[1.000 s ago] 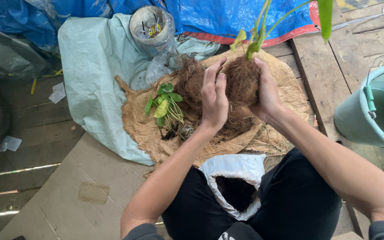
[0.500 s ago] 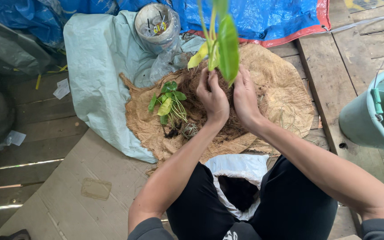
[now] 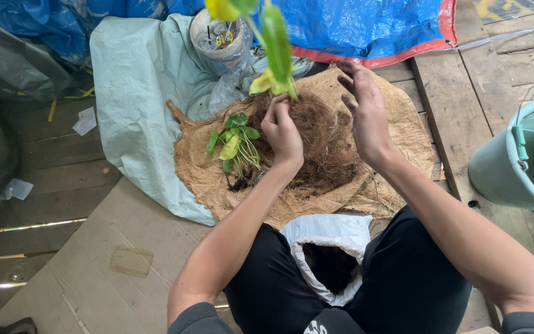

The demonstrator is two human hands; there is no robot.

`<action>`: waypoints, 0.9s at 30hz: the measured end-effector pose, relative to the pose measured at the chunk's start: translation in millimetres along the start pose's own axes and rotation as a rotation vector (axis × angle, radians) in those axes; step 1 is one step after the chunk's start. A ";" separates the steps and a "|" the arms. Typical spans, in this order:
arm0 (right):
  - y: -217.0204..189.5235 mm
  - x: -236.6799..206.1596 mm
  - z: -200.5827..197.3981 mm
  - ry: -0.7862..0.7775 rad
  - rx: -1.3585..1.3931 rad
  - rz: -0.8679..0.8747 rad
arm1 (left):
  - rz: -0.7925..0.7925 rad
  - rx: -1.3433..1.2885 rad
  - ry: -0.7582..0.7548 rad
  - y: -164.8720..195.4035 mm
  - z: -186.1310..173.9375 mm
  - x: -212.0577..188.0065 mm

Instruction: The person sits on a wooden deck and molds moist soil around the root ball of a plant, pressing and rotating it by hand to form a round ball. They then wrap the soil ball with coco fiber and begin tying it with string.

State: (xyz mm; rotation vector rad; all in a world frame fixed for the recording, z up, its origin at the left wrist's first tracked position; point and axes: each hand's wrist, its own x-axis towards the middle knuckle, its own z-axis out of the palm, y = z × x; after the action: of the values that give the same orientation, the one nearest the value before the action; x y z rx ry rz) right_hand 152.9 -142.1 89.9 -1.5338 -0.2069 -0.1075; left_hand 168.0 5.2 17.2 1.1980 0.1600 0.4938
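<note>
Both forearms reach forward over the burlap mat (image 3: 205,176). Left hand (image 3: 282,130) clenched around the base of a green-leaved plant (image 3: 274,46), knuckles up, holding it upright above a mound of brown coconut fibre (image 3: 326,139) at mat centre. Right hand (image 3: 366,114) released, fingers spread and soiled, raised just beside the plant's right, not touching it. 1 small seedling (image 3: 235,142) lies left of the left hand. Teal bucket (image 3: 520,161) off the mat's right edge.
</note>
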 end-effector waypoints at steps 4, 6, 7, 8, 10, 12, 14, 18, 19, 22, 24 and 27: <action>-2.4 -5.7 14.4 -0.015 -0.192 0.094 | 0.056 0.092 -0.101 -4.9 6.6 -13.5; -0.8 -6.0 24.5 -0.011 -0.320 0.290 | 0.114 0.100 -0.108 -3.5 11.9 -16.8; -0.5 -6.5 25.1 -0.032 -0.297 0.141 | 0.133 0.052 -0.113 -1.9 13.6 -17.2; 0.2 -7.2 25.4 -0.056 -0.274 -0.008 | 0.152 0.004 -0.117 0.0 14.6 -17.4; 1.8 -7.8 24.2 -0.066 -0.264 -0.186 | 0.177 -0.050 -0.132 3.8 14.3 -16.9; 3.2 -11.0 18.1 -0.025 -0.296 -0.238 | 0.179 -0.066 -0.164 4.7 15.3 -17.9; 5.8 -12.2 15.9 -0.022 -0.289 -0.194 | 0.143 -0.083 -0.173 3.4 17.6 -18.1; 13.7 -15.2 9.1 -0.044 -0.259 -0.130 | 0.116 -0.128 -0.147 -0.5 22.2 -16.7; 16.2 -14.3 6.3 -0.052 -0.245 -0.173 | 0.115 -0.129 -0.145 -0.9 23.6 -16.4; 28.1 -14.4 2.6 -0.060 -0.108 -0.168 | 0.123 -0.137 -0.138 -0.5 26.0 -18.2; 37.2 -15.9 2.1 -0.036 0.100 0.007 | 0.146 -0.159 -0.141 -0.1 29.9 -19.8; 47.5 -14.0 6.6 -0.046 0.265 -0.085 | 0.139 -0.058 -0.116 2.5 32.0 -20.9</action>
State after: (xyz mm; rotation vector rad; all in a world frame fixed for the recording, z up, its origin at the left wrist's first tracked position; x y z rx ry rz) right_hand 148.1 -134.6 40.7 -1.2648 -0.3105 -0.1080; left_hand 160.8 -30.7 28.3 1.1822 -0.0368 0.5448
